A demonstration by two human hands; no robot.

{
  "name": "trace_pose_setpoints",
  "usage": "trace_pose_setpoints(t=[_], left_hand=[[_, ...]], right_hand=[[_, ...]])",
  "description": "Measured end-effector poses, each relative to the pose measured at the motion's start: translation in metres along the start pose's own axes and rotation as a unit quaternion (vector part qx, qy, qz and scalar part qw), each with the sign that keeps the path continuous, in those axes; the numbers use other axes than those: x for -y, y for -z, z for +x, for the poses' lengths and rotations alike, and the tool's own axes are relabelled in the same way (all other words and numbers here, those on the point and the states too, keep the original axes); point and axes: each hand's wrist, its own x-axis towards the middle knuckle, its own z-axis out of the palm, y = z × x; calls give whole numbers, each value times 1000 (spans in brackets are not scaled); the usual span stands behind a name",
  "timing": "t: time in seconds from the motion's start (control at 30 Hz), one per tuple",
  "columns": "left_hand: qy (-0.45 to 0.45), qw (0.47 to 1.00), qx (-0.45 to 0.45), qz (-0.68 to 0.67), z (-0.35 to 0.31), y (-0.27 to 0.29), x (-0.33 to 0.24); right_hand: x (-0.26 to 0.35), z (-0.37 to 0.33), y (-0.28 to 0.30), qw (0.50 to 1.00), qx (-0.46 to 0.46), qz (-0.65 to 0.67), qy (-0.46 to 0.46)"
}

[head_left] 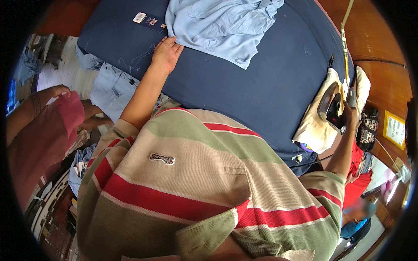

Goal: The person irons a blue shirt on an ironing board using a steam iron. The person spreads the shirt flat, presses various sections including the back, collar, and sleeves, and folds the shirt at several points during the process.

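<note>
A light blue garment [217, 26], somewhat wrinkled, lies on the dark blue padded ironing table [244, 91] and runs past the top edge of view. At its lower left corner, my left hand [167, 53] touches the hem, fingers stretched out and apart. Far to the right, my right hand [349, 114] is closed round the handle of an iron [334, 108]. The iron is tilted on its side over a cream cloth pad [315, 128] at the table's right edge. Part of my right hand's grip is hidden.
A dark tag [149, 21] lies left of the garment; loose threads are nearby. A cord [345, 43] rises from the iron. Light blue clothes [114, 89] hang at the table's left edge. Another person holds a dark pink cloth [69, 111] at left; someone else sits at lower right.
</note>
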Motion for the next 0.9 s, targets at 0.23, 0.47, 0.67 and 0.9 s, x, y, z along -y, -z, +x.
trace_pose_setpoints(t=[0.23, 0.47, 0.67, 0.9], left_hand=[[28, 999, 44, -12, 8, 4, -2], [-10, 997, 30, 72, 3, 2, 1], [1, 994, 0, 112, 3, -4, -2], [6, 994, 14, 106, 3, -5, -3]], right_hand=[[32, -18, 7, 944, 51, 311, 94], [177, -126, 19, 981, 16, 109, 158], [280, -201, -1, 936, 184, 76, 290], [325, -231, -16, 926, 192, 40, 322]])
